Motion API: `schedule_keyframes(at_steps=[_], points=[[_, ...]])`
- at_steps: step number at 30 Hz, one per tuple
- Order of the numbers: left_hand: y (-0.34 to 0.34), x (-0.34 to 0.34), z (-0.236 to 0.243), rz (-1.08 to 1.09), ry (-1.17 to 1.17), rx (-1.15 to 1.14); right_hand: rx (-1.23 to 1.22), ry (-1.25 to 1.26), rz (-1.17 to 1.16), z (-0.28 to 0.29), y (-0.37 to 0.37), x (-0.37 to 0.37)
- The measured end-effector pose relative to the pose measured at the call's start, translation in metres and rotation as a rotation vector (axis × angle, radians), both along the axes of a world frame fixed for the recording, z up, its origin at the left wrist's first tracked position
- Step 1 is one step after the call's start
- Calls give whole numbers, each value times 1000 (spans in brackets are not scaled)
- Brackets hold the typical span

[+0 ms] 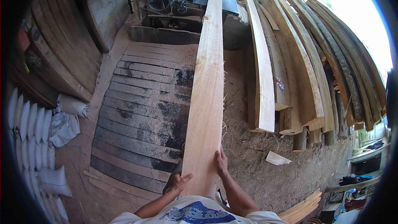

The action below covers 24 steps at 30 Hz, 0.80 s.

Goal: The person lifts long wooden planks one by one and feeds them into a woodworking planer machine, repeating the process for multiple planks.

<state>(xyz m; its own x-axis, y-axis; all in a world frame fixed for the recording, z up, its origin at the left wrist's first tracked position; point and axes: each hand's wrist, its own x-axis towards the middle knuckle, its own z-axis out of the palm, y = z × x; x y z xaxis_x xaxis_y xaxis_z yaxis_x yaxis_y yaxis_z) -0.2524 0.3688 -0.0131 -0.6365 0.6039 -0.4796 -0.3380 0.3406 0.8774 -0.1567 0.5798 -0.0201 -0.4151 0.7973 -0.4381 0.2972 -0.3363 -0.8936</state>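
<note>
A long, pale wooden plank (205, 91) runs from my waist straight ahead to a sawing machine (166, 0) at the far end. My left hand (179, 181) grips the plank's left edge near my body, its thumb lying on top and the other fingers hidden beneath. On the right edge, a little farther forward, my right hand (222, 161) holds the board with its thumb over the upper face. The plank's far end rests at the machine's metal table (230, 4), where another person's hands and arms show in part.
Slatted wooden flooring (137, 103) strewn with sawdust lies left of the plank. Several thick boards and beams (294, 58) are stacked on the right. White sacks (33, 120) are piled at the left wall. A broken wood piece (277, 158) lies on the dirt ground.
</note>
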Motion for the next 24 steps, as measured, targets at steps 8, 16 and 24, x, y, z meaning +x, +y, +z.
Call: schedule_keyframes(at_steps=[8, 16, 24], points=[[116, -93, -29, -42, 10, -57, 3, 0, -3, 4, 125, -96], [234, -180, -2, -72, -13, -181, 4, 6, 1, -6, 235, -175], [330, -259, -87, -121, 95, -303, -12, 24, 12, -13, 346, -261]])
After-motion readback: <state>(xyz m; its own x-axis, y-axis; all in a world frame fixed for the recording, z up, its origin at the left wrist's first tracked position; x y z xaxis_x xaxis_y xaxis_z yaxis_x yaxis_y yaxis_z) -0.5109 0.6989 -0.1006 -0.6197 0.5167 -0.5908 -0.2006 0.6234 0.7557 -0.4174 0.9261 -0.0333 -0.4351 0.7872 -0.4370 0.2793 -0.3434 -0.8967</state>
